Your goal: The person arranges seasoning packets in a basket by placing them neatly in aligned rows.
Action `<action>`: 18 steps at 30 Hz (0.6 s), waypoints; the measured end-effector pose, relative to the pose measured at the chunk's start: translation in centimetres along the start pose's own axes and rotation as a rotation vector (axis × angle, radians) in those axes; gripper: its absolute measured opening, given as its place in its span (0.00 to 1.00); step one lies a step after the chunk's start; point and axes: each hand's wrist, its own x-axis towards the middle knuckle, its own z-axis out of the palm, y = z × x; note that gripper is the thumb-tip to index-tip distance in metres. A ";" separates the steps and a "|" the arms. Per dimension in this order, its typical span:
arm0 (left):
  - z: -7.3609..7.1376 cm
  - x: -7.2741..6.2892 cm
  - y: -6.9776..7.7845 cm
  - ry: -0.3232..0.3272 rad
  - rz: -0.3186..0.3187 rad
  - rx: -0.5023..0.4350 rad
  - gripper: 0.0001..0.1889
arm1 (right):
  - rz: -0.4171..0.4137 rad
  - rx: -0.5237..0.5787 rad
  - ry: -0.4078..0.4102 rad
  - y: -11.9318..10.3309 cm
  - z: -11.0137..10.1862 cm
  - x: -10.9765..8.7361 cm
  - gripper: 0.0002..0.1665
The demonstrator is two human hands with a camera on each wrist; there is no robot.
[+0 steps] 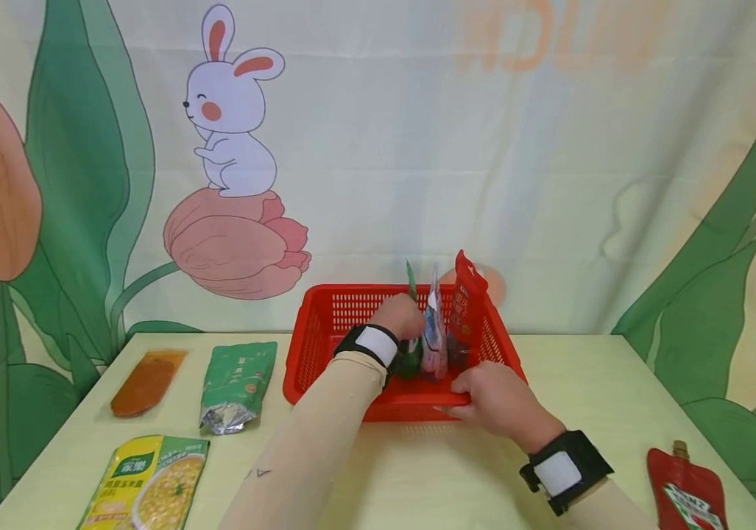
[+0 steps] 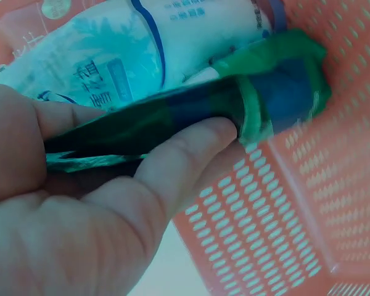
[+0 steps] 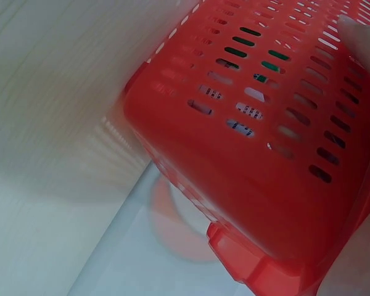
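A red plastic basket (image 1: 378, 412) with slotted walls stands at the back of the table. Inside it, my left hand (image 1: 400, 318) pinches a thin green packet (image 2: 283, 92) between thumb and fingers, the packet standing on edge. Beside that, to the right, a clear-and-white bag (image 1: 433, 331) stands upright, then a red packet (image 1: 467, 305) against the right side. My right hand (image 1: 506, 403) grips the basket's front rim near the right corner. In the right wrist view, only part of this hand shows along the right edge, a fingertip touching the slotted wall (image 3: 234, 160).
On the left lie a flat brown sauce pouch (image 1: 146, 383), a green pouch with a silver end (image 1: 238, 386) and a yellow soup packet (image 1: 146, 482). A red ketchup pouch (image 1: 685, 489) lies at front right. A printed curtain (image 1: 378, 169) hangs right behind the basket.
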 end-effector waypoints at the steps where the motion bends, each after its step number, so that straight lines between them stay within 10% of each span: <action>1: -0.1 -0.1 0.0 -0.005 0.001 0.001 0.10 | -0.001 0.000 0.001 0.0 0.0 0.0 0.08; 18: -0.3 -1.3 -0.6 -0.041 -0.015 -0.048 0.10 | 0.009 -0.006 -0.001 -0.3 0.0 0.2 0.10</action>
